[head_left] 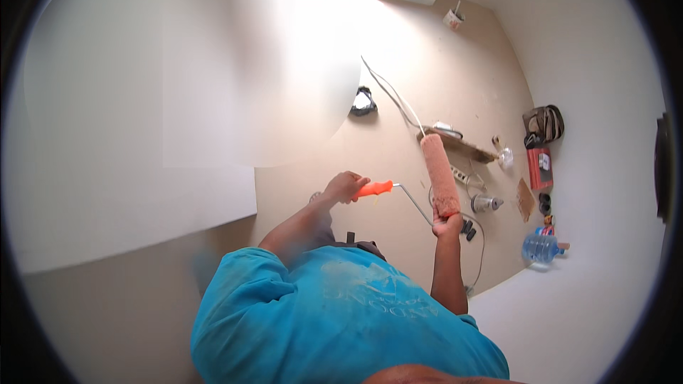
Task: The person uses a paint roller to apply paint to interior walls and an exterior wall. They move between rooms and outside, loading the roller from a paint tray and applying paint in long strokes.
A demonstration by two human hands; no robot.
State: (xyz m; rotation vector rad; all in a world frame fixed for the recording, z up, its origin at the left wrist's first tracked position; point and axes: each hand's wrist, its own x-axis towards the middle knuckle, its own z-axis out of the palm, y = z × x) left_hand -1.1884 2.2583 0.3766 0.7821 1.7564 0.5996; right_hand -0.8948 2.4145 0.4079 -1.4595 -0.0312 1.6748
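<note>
a paint roller [438, 163] was held
left hand [346, 188] curled round its orange handle [377, 188]; right hand [447, 225] gripped pink cover [442, 179] by one end

Scattered over the beige floor [398, 146]: wooden plank [469, 149], white power strip [459, 173], red box [535, 176], dark bag [543, 125], blue bottle [540, 248].

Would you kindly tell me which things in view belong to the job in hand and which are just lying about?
In use, apparently:
orange plastic handle, in the left hand
bent grey metal rod joined to it
fuzzy pink cylindrical roller, in the right hand

Apparently just lying about:
translucent blue plastic water bottle
red rectangular box
dark bag
</note>
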